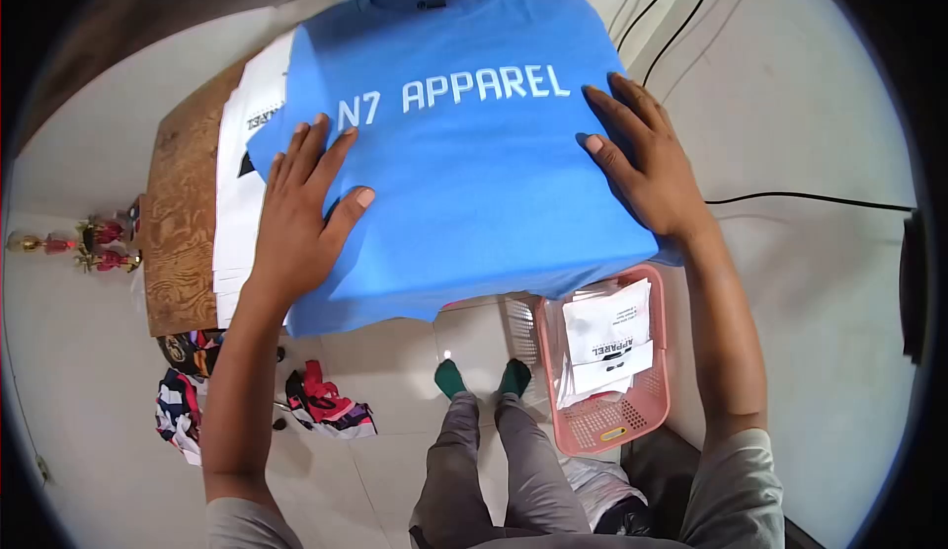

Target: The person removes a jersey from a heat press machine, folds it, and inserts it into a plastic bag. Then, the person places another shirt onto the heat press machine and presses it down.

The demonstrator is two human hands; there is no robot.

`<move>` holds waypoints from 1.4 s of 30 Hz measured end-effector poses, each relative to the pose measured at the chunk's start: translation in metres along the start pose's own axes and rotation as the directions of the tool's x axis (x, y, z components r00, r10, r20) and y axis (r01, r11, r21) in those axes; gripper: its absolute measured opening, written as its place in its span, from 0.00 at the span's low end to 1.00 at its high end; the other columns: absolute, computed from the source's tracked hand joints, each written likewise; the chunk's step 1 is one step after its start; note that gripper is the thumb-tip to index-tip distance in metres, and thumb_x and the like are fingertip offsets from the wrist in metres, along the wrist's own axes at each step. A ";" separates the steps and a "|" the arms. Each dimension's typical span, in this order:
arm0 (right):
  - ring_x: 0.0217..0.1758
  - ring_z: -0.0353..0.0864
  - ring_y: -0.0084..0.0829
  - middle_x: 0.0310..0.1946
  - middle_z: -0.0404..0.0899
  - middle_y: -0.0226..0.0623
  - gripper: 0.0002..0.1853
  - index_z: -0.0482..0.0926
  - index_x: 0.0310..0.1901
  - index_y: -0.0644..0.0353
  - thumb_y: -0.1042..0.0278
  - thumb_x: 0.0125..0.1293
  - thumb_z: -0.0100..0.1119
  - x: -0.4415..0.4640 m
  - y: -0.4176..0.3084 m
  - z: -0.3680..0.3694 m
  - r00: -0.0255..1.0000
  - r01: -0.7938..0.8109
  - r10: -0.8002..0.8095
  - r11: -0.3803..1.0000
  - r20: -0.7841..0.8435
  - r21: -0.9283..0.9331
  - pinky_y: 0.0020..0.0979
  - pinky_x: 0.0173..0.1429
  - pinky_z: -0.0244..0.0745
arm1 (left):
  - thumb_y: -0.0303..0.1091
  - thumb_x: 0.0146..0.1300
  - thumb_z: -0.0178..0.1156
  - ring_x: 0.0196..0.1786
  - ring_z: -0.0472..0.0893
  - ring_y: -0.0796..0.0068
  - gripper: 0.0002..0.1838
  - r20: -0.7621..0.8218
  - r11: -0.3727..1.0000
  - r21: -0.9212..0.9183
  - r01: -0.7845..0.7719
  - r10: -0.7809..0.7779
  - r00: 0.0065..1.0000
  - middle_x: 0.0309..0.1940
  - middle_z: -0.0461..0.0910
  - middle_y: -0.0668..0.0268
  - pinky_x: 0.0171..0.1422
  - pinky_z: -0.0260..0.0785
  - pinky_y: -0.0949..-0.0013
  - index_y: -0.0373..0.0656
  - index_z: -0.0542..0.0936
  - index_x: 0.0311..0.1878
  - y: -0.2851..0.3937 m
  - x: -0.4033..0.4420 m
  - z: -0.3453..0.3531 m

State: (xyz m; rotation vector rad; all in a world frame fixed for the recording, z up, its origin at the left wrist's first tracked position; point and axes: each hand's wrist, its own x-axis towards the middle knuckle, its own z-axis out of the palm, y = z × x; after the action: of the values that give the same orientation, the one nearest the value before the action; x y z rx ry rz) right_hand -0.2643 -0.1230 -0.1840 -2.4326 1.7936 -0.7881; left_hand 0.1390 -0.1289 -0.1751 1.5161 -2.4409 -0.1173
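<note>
A blue T-shirt [464, 194] with white "N7 APPAREL" lettering lies spread over a table, its collar at the far side and its lower edge hanging over the near side. My left hand [306, 189] rests on the left part of the shirt, fingers spread, just below the "N7". On the right part, my right hand [647, 159] lies with its fingers apart, near the end of the lettering. Neither hand holds anything. A stack of white printed sheets [229, 203] sticks out from under the shirt's left side.
The brown wooden tabletop [181, 194] shows at left. A pink basket [647, 406] with white printed packets [607, 337] stands below right. Colourful cloths [326, 406] lie on the floor at lower left. Black cables [810, 195] run along the right wall.
</note>
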 end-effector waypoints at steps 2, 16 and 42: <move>0.81 0.66 0.59 0.75 0.71 0.61 0.32 0.79 0.72 0.59 0.42 0.79 0.58 0.001 0.002 -0.004 0.999 -0.049 0.049 0.999 -0.006 -0.002 0.52 0.82 0.64 | 0.51 0.78 0.60 0.87 0.55 0.41 0.33 -0.046 1.000 -0.019 0.025 -0.026 0.999 0.84 0.62 0.47 0.89 0.47 0.44 0.45 0.72 0.80 0.000 -0.003 0.000; 0.89 0.51 0.56 0.84 0.58 0.53 0.34 0.67 0.81 0.49 0.49 0.79 0.55 -0.062 -0.081 0.005 0.992 -0.120 0.126 0.980 0.027 -0.162 0.65 0.86 0.47 | 0.57 0.78 0.57 0.88 0.53 0.40 0.37 -0.113 0.999 -0.001 0.043 -0.043 0.993 0.87 0.55 0.49 0.87 0.46 0.33 0.53 0.66 0.84 0.083 -0.053 0.019; 0.66 0.78 0.57 0.62 0.79 0.56 0.33 0.74 0.72 0.66 0.68 0.66 0.67 0.099 -0.234 -0.320 0.783 0.496 -0.379 0.859 -0.493 0.127 0.49 0.73 0.74 | 0.29 0.63 0.69 0.72 0.76 0.45 0.38 -0.686 0.980 -0.049 -0.193 0.107 0.720 0.69 0.78 0.50 0.77 0.70 0.48 0.50 0.72 0.78 0.212 0.025 -0.321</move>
State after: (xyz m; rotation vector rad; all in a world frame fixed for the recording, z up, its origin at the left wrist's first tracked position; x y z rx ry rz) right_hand -0.1640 -0.0442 0.2038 -2.6715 1.0828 -1.6339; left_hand 0.0294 -0.0325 0.1819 1.0380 -1.8922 0.2833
